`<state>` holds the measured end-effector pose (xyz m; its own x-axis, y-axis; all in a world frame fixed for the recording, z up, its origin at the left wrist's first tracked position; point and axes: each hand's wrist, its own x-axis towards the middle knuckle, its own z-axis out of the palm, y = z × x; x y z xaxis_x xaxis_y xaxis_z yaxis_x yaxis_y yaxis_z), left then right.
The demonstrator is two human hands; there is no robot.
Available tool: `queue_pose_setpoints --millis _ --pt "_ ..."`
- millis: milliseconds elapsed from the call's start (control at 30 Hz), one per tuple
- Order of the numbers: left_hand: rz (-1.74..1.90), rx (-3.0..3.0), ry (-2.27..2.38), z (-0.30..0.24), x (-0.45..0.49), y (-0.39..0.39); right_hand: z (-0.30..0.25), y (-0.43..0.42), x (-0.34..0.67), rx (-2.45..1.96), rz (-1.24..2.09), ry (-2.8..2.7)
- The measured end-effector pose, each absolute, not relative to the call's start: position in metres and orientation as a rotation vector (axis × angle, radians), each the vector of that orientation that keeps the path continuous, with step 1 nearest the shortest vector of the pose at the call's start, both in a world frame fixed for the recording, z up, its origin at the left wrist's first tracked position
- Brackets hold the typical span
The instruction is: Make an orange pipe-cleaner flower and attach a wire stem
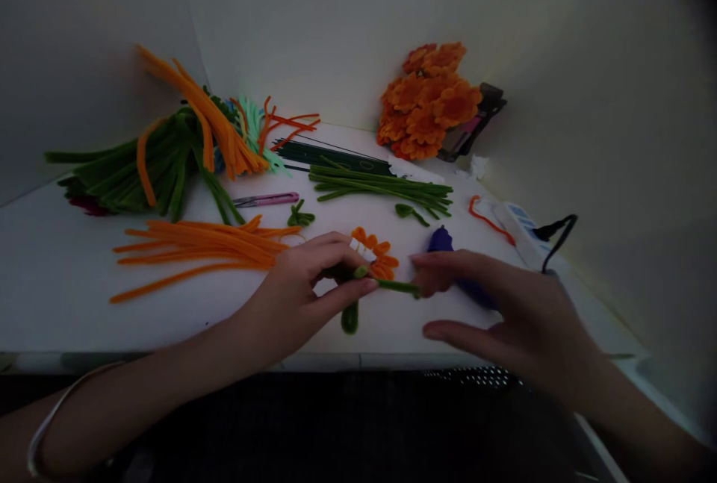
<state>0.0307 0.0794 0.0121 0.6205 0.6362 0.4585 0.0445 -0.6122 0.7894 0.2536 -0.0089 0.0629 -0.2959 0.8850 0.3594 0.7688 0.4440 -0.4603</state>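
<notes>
My left hand [302, 293] pinches the stem of a small orange pipe-cleaner flower [376, 253] just above the white table [56, 281]. A green pipe cleaner [392, 286] runs from that pinch to the right, and a green loop of it hangs below at the table's front edge. My right hand [504, 311] pinches the far end of this green pipe cleaner between thumb and forefinger, its other fingers spread. A purple object [442, 240] lies just behind my right hand.
Loose orange pipe cleaners [202, 244] lie left of my hands, a heap of green and orange ones [157, 154] farther back left. Green stems [381, 186], pink scissors [266, 200], a bunch of finished orange flowers [429, 98] and a white power strip [523, 233] with a black cable lie behind.
</notes>
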Motion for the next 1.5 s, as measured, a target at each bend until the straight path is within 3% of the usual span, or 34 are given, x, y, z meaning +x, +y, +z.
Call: queue_pose_setpoints --millis 267,433,633,833,1500 --pt "0.755 1.610 0.455 0.013 0.047 0.082 0.046 0.015 0.234 -1.250 0.180 -2.051" --pt "0.845 1.938 0.607 0.011 0.029 0.106 0.048 0.026 0.258 -1.436 0.108 -1.915" --pt "0.700 2.504 0.825 0.001 0.026 0.126 0.034 0.043 0.268 -1.481 0.399 -1.860" --pt "0.569 2.532 0.973 -0.003 0.038 0.130 0.026 0.061 0.262 -1.508 0.611 -1.875" --pt "0.399 2.505 0.988 0.000 0.046 0.127 0.021 0.063 0.254 -1.262 0.167 -2.335"
